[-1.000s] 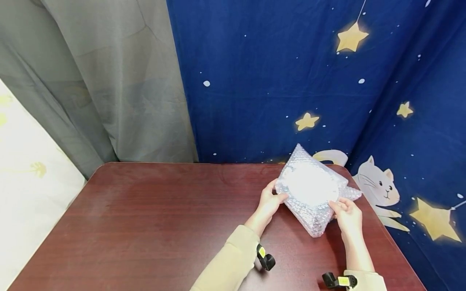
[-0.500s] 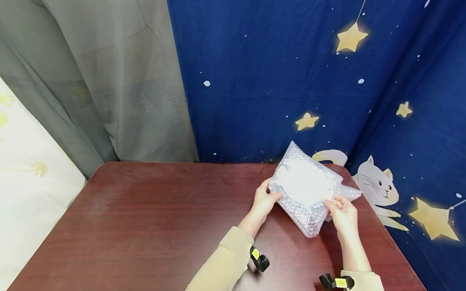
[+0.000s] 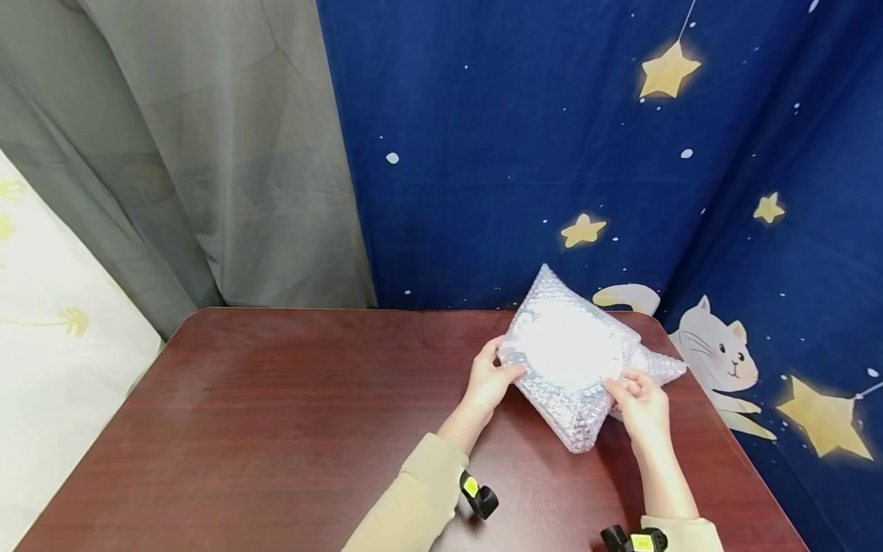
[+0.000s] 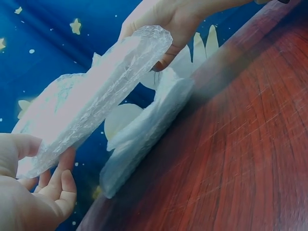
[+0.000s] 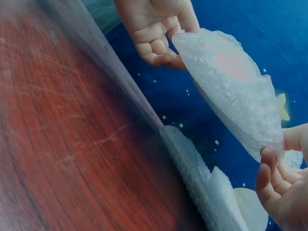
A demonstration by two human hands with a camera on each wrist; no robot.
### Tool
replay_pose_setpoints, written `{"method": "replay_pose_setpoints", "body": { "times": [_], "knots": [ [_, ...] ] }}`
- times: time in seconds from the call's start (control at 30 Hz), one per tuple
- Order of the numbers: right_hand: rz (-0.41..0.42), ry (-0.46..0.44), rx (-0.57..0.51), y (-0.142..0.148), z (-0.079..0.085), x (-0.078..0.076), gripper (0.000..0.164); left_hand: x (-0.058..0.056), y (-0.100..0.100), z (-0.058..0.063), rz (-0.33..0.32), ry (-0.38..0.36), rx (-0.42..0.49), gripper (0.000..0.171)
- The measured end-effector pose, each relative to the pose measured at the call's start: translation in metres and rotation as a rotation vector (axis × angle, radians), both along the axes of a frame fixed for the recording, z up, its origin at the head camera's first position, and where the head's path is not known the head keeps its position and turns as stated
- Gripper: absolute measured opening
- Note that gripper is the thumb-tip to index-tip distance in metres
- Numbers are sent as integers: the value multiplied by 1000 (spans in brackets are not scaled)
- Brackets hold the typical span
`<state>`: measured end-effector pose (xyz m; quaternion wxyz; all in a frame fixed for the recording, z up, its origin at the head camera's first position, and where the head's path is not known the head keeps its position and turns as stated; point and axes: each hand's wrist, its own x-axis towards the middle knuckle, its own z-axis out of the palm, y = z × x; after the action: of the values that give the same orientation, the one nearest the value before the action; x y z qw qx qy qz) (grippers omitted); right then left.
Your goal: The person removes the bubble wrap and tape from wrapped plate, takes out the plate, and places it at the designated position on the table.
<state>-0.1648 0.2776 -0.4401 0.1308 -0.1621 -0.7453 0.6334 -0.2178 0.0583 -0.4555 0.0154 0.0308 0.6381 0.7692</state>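
A bubble wrap bag with a glaring bright patch is held tilted above the table's right part. My left hand pinches its left edge between thumb and fingers. On its lower right edge my right hand has a pinch grip. In the left wrist view the bag hangs between both hands, clear of the tabletop. A second piece of bubble wrap lies on the table below it; the right wrist view also shows this lower bubble wrap. Whatever the held bag contains is hidden by glare.
The dark red wooden table stretches left and toward the front. Behind it hang a grey curtain and a blue star-patterned curtain, with a printed cat near the right table edge.
Both hands have carried the held bubble wrap bag a little to the left. More of the bubble wrap lying on the table now shows at its right. Both grips stay the same.
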Motion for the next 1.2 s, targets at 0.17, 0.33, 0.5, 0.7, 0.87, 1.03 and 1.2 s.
{"method": "replay_pose_setpoints", "body": {
  "times": [0.17, 0.33, 0.5, 0.7, 0.87, 1.03, 1.2],
  "knots": [
    [37, 30, -19, -7, -1, 1, 28, 3, -9, 2, 2, 6, 17, 55],
    [69, 21, 30, -15, -2, 2, 27, 6, -22, 2, -2, 5, -17, 58],
    [105, 15, 83, -24, -3, 1, 25, 11, -39, 10, -23, 14, -44, 61],
    [143, 22, 88, -35, -4, 0, 22, 27, -57, 34, -26, 41, -86, 60],
    [176, 35, 87, -44, -5, -1, 22, 31, -69, 37, -13, 38, -135, 62],
    [213, 39, 91, -52, -8, -1, 23, 26, -80, 23, -18, 43, -155, 67],
    [244, 33, 87, -59, -12, 0, 24, 19, -89, 2, -7, 88, -189, 71]
  ]
}}
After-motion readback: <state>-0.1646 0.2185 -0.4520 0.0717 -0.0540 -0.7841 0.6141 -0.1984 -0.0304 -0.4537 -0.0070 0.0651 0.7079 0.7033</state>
